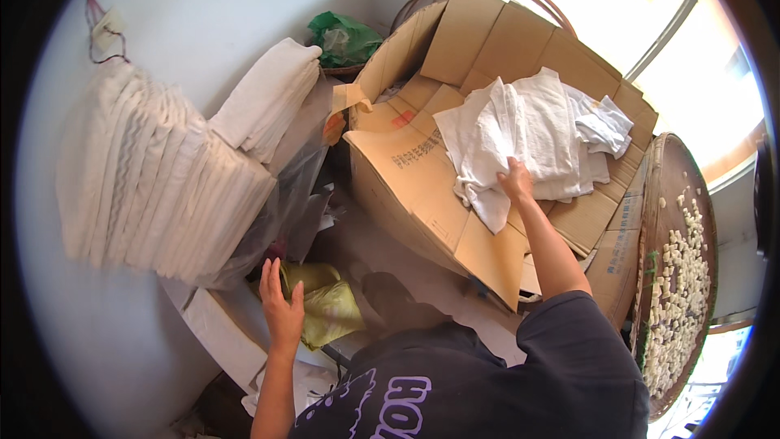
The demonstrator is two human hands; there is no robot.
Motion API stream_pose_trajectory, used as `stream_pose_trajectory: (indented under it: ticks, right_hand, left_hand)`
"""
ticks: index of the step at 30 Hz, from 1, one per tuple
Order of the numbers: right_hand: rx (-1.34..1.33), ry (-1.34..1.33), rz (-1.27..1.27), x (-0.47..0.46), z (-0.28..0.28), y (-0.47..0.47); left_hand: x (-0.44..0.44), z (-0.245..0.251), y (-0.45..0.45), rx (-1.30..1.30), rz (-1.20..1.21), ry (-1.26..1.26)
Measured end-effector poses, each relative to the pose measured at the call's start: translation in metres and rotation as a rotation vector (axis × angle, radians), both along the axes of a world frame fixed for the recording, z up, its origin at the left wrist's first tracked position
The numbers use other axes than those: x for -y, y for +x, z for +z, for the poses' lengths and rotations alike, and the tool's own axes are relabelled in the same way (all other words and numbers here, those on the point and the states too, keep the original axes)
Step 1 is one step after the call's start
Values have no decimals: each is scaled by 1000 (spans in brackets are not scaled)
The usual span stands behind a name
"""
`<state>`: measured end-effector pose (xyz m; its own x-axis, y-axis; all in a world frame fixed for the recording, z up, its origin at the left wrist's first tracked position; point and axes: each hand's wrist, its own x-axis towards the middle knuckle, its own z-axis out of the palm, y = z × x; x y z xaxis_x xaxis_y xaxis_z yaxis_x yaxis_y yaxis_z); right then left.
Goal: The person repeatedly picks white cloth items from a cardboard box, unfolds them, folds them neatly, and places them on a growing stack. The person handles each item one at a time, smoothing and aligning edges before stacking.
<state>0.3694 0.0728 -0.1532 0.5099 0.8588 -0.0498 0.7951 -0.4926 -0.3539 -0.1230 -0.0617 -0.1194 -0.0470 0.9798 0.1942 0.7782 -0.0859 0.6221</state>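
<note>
On the flattened cardboard at the upper right, my right hand [517,180] grips the near edge of a white cloth [487,134]. That cloth lies among several other crumpled and layered white cloths [600,122]. My left hand [282,305] is raised at the lower left with its fingers apart and nothing in it, over or beside a yellow plastic bag [332,311]. Left of it stands a long row of folded white cloths [164,183], packed close together. Another folded white stack [268,91] leans behind that row.
Opened cardboard boxes [408,177] spread before me, with raised flaps. A round woven tray [652,244] of small pale cubes stands at the right. Clear plastic sheeting [274,207] hangs beside the folded row. A green plastic bag [344,39] sits near the wall corner.
</note>
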Motion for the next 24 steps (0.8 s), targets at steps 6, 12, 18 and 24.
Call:
stream_pose_trajectory:
  ticks: [6, 12, 18, 24]
  right_hand:
    - [-188, 459, 132, -9, 64, -16]
    - [-451, 843, 290, 15, 159, -38]
    - [-480, 985, 667, 26, 230, -76]
    - [-723, 913, 904, 49, 235, -143]
  left_hand:
    - [92, 3, -14, 52, 140, -35]
    - [115, 21, 12, 72, 164, -34]
    - [57, 62, 104, 382, -72, -11]
    - [16, 46, 149, 1106, -101, -919]
